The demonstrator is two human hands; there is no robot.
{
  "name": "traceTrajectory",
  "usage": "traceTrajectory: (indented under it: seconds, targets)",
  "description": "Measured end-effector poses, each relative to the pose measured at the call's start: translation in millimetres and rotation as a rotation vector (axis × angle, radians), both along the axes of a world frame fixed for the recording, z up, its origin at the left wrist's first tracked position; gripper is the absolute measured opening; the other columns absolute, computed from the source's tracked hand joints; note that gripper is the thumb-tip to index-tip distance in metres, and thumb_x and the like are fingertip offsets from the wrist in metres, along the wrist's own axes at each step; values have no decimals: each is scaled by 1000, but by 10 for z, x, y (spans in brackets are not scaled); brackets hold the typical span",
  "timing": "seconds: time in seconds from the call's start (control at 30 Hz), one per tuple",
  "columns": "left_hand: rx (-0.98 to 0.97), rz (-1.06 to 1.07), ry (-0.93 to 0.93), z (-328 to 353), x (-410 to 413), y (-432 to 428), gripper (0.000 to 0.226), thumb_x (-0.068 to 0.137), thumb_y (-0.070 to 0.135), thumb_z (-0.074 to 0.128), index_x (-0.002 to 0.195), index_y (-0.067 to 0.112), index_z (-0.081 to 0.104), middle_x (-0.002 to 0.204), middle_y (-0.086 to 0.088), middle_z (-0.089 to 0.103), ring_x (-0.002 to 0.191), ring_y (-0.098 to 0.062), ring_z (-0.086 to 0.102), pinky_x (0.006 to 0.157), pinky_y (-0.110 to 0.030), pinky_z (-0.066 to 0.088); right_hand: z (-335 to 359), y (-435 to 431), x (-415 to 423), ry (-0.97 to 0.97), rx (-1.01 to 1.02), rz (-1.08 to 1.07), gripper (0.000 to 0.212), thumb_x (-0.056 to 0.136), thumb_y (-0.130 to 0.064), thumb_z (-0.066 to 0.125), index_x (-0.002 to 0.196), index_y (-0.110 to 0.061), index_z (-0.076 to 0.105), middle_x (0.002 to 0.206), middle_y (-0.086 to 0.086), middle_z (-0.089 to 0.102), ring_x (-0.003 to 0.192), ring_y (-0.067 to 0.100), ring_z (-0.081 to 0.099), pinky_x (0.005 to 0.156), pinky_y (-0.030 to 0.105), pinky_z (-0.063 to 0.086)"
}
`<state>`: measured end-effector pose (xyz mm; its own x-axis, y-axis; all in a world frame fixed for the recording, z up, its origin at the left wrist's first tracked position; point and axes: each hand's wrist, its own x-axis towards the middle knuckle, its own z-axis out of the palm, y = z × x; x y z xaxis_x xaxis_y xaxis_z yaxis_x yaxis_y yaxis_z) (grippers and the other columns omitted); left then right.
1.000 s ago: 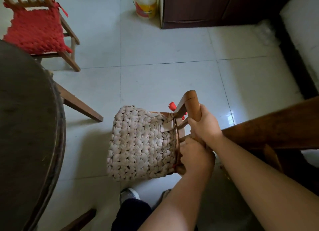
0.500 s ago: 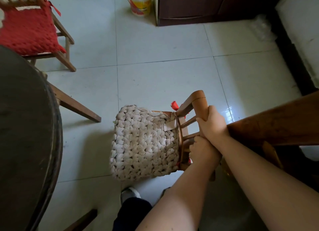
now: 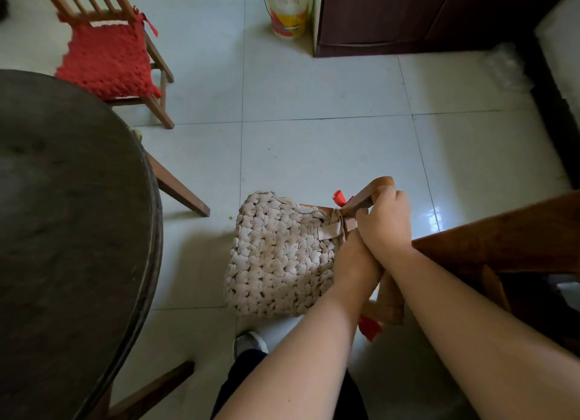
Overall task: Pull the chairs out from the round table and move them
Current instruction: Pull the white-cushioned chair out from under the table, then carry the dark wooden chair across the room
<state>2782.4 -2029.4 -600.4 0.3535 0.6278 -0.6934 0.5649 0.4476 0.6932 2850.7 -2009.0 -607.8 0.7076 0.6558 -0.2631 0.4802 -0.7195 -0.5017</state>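
Observation:
A wooden chair with a beige knitted cushion (image 3: pixel 279 253) stands on the tiled floor, clear of the dark round table (image 3: pixel 62 231) at the left. My right hand (image 3: pixel 384 222) grips the top rail of its backrest (image 3: pixel 373 189). My left hand (image 3: pixel 353 256) lies just below and partly under the right hand, gripping the same backrest. A second wooden chair with a red knitted cushion (image 3: pixel 106 58) stands at the far left, beside the table's far edge.
A table leg (image 3: pixel 179 187) juts out over the floor between table and beige chair. A white bucket (image 3: pixel 287 11) and a dark cabinet (image 3: pixel 423 15) stand at the back. A brown wooden rail (image 3: pixel 502 237) crosses at the right. My shoe (image 3: pixel 249 344) is below the chair.
The chair has slid a little to the right, away from the table, with both hands still on its backrest. My left hand has moved up closer under the right hand.

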Motion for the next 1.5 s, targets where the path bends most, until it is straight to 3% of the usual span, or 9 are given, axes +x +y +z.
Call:
traceTrajectory:
  seconds: [0.1, 0.17, 0.27, 0.43, 0.57, 0.83, 1.07, 1.27, 1.5]
  targets:
    - [74, 159, 5, 186, -192, 197, 20, 88, 19, 40, 75, 20, 54, 74, 0, 58, 67, -18, 51, 65, -35, 46, 312, 112, -182, 147, 41, 53, 33, 86, -7, 45, 119, -4, 52, 119, 11, 52, 107, 25, 53, 87, 31, 45]
    - [134, 155, 93, 383, -323, 344, 14, 88, 20, 40, 83, 17, 53, 79, 1, 60, 70, -19, 52, 61, -29, 39, 532, 192, -310, 249, 70, 47, 31, 89, -10, 44, 119, -9, 53, 114, 10, 61, 96, 23, 61, 83, 36, 51]
    - [205, 251, 99, 771, -582, 574, 22, 92, 20, 39, 107, 14, 54, 97, -2, 66, 83, -21, 60, 67, -28, 43, 953, 315, -492, 367, 185, 47, 28, 89, -11, 42, 113, -10, 56, 95, 7, 67, 72, 18, 62, 64, 31, 51]
    - [391, 397, 46, 1695, -1266, 802, 17, 96, 22, 40, 105, 20, 54, 79, 12, 61, 76, -8, 61, 62, -20, 45, 1888, 355, -868, 479, 329, 61, 24, 88, -11, 40, 102, -19, 57, 78, -6, 65, 66, 9, 61, 50, 20, 40]
    - [477, 494, 34, 2489, -1731, 906, 17, 97, 23, 39, 103, 18, 54, 78, 9, 61, 71, -5, 59, 51, -19, 37, 2704, 483, -1182, 584, 428, 90, 23, 88, -6, 39, 102, -12, 57, 76, 0, 63, 62, 11, 57, 51, 19, 37]
    - [743, 701, 3, 3803, -2478, 629, 10, 96, 28, 43, 95, 27, 53, 78, 13, 62, 72, -3, 61, 57, -15, 40, 4039, 514, -2025, 649, 553, 441, 16, 92, -10, 43, 99, -16, 57, 87, 5, 64, 68, 13, 58, 49, 16, 39]
    - [819, 1007, 25, 4622, -3432, 206, 13, 97, 27, 42, 99, 23, 54, 76, 10, 64, 72, -6, 64, 58, -15, 42, 4886, 449, -2983, 717, 602, 736, 15, 93, -16, 47, 98, -20, 61, 77, -3, 63, 67, 11, 60, 59, 20, 48]
    - [899, 1269, 44, 4907, -4499, -406, 23, 98, 26, 36, 105, 17, 56, 80, 4, 68, 74, -10, 64, 59, -14, 37, 5127, -35, -4042, 777, 527, 1051, 14, 94, -16, 46, 94, -23, 58, 77, 0, 63, 65, 12, 57, 58, 20, 44]
    - [927, 1362, 112, 4952, -5803, -1166, 21, 96, 23, 37, 93, 20, 57, 75, 5, 69, 70, -9, 64, 60, -21, 41, 5149, -523, -5439, 863, 473, 1159, 16, 94, -16, 47, 91, -22, 62, 72, -2, 63, 59, 8, 58, 54, 18, 45]
